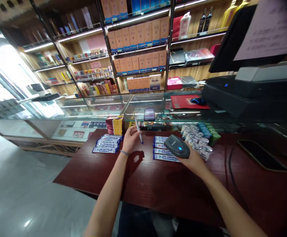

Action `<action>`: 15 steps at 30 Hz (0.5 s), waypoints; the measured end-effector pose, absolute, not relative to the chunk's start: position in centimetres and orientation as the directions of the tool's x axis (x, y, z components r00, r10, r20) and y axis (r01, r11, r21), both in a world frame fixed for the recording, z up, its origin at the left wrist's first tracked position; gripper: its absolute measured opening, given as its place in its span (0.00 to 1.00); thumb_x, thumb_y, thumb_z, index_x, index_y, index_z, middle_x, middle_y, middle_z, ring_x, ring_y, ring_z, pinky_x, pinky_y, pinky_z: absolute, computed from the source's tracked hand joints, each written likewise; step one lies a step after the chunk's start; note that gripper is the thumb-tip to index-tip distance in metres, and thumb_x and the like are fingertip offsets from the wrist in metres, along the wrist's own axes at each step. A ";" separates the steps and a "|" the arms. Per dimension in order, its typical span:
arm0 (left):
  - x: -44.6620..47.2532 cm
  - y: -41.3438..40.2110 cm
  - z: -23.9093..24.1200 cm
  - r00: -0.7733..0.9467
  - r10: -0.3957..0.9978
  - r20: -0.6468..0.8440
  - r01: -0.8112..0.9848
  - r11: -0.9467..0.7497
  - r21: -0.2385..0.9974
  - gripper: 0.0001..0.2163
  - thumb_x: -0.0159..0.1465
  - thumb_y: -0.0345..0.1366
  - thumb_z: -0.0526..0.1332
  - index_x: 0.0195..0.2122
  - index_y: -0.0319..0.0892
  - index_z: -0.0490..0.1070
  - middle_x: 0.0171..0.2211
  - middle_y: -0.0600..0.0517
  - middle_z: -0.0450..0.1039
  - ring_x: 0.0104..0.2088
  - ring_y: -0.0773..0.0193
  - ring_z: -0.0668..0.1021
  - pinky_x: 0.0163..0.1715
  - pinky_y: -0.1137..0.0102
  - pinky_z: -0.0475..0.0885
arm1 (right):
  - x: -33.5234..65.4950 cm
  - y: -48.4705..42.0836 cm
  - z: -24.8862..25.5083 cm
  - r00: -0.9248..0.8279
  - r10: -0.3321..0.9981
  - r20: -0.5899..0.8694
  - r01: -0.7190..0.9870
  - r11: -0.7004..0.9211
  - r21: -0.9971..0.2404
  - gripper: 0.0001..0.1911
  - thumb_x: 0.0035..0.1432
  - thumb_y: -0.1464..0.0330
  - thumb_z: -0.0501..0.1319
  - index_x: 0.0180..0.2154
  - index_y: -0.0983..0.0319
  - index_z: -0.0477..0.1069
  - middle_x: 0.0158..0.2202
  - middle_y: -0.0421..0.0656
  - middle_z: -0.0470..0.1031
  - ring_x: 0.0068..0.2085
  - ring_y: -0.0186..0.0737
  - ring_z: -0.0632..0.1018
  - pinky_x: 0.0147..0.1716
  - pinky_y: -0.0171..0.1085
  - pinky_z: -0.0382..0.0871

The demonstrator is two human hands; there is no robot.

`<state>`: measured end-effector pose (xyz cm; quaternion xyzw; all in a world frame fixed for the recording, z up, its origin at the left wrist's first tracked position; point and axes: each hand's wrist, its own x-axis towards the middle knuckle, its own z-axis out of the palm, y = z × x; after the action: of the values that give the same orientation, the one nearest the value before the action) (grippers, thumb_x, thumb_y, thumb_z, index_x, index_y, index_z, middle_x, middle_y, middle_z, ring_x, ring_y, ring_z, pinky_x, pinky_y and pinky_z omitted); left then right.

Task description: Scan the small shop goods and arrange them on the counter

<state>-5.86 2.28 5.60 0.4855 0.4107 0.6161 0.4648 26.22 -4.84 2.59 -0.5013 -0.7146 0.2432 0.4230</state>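
My left hand (131,136) pinches a slim blue-and-white packet (138,129), held edge-on above the dark red wooden table. It looks like the packets lying in two rows: a left row (106,144) and a right row (159,149). My right hand (191,158) is wrapped round a black barcode scanner (176,146) with a lit blue light. The scanner's head points left and covers part of the right row. Behind the left row stands a stack of red and yellow packs (115,125).
Several silver-topped cans (195,140) and green cans (212,136) stand behind the scanner. A black phone (262,154) and a cable (229,168) lie on the right. Beyond are a glass counter (96,105), a mouse (197,101), a monitor (222,49) and shelves of boxes (138,36).
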 end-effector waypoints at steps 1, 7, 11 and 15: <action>-6.9 2.5 5.8 -0.118 0.954 0.276 -0.068 -0.285 0.956 0.23 0.58 0.42 0.73 0.52 0.43 0.70 0.47 0.45 0.79 0.47 0.56 0.82 0.47 0.62 0.77 | 26.3 -4.7 2.4 -0.145 0.919 0.368 0.509 0.388 -0.768 0.30 0.54 0.58 0.67 0.57 0.57 0.69 0.42 0.46 0.84 0.43 0.52 0.84 0.40 0.41 0.77; -15.9 2.3 5.9 -0.041 0.858 0.512 0.605 -0.387 0.696 0.13 0.62 0.34 0.66 0.49 0.44 0.74 0.48 0.46 0.78 0.49 0.56 0.79 0.50 0.59 0.76 | 26.6 -4.5 1.8 -0.124 0.902 0.414 0.558 0.408 -0.722 0.28 0.55 0.60 0.67 0.57 0.57 0.69 0.42 0.45 0.84 0.42 0.50 0.85 0.38 0.39 0.77; -21.4 1.8 6.0 0.141 0.830 0.540 0.826 -0.400 0.398 0.11 0.66 0.33 0.63 0.50 0.44 0.73 0.48 0.46 0.77 0.51 0.54 0.78 0.54 0.58 0.74 | 26.5 -4.7 2.1 -0.135 0.899 0.417 0.573 0.414 -0.707 0.24 0.56 0.60 0.66 0.54 0.57 0.71 0.41 0.45 0.84 0.41 0.49 0.85 0.36 0.37 0.76; -24.7 2.3 6.0 0.261 0.864 0.431 0.890 -0.388 0.239 0.13 0.66 0.30 0.61 0.51 0.45 0.73 0.50 0.44 0.77 0.52 0.53 0.78 0.55 0.59 0.73 | 26.5 -4.6 1.8 -0.099 0.906 0.412 0.584 0.388 -0.713 0.26 0.55 0.59 0.66 0.55 0.58 0.70 0.40 0.46 0.84 0.42 0.50 0.84 0.37 0.38 0.76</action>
<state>-24.66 2.28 5.96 0.7936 0.5525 0.2536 -0.0258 26.46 -4.62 1.78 -0.5197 -0.7166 0.1891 0.4249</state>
